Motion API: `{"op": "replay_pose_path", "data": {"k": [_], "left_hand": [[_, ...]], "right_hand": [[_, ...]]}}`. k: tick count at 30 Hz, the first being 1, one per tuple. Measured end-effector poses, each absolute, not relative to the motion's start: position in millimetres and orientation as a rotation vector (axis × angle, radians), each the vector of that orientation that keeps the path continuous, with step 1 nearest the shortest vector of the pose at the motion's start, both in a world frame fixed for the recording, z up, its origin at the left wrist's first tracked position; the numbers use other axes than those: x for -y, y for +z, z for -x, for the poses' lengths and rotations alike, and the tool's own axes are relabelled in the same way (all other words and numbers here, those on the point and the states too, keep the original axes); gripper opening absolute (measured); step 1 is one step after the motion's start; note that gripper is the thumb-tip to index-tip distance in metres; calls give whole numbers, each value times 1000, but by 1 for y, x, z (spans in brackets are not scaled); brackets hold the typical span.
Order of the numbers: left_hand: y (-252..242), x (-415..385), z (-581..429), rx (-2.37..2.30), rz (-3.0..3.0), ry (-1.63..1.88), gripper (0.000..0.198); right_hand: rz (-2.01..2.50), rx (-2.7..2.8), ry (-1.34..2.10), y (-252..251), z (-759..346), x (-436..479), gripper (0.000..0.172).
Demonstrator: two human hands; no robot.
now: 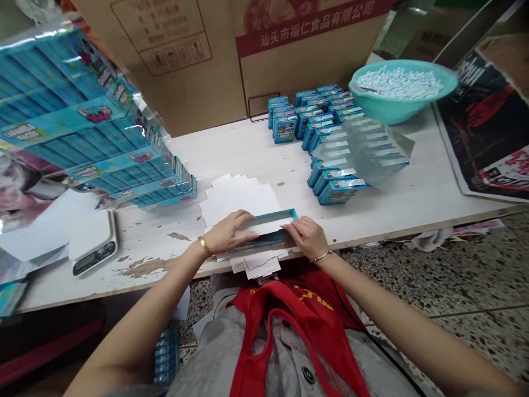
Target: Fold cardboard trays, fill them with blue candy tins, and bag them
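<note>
A shallow blue cardboard tray (273, 225) is being gripped at the table (413, 193) edge, left hand (225, 234) and right hand (308, 237) clamped on opposite ends; seemingly light, bendy, best taken by its walls.

Straight ahead of you, a red band across the cardboard box (314, 25) carries white Chinese characters: 汕头市福仁食品有限公司. To your left, the wrapped stack of blue packs (82, 118) shows "CARAMELO MACIZO" in white. The same words stand on the fronts of the small blue boxes (284, 128) on the table (413, 198). The printed panel on the plain box (161, 33) is too small to read.
</note>
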State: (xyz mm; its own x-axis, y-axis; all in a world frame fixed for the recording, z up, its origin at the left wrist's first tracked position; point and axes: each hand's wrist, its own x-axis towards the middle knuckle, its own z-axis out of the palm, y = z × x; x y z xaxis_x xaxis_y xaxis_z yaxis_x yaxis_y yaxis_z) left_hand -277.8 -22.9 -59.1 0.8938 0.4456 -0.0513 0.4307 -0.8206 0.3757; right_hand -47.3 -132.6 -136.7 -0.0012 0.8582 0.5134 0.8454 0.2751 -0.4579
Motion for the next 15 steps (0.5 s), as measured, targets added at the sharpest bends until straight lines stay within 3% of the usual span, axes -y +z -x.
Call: {"op": "replay_pose_path", "data": {"k": [4, 9, 13, 15], "left_hand": [[-62, 49, 283, -844, -2836, 210, 16], [-82, 69, 281, -830, -3000, 183, 24], [-99, 80, 284, -896, -2982, 227, 32], [-106, 87, 283, -951, -2973, 249, 29]], "right_hand": [[1648, 1770, -47, -136, 57, 122, 26], [1673, 1926, -220, -131, 58, 129, 24], [1573, 2143, -202, -140, 54, 146, 46], [1570, 2188, -237, -146, 54, 152, 44]]}}
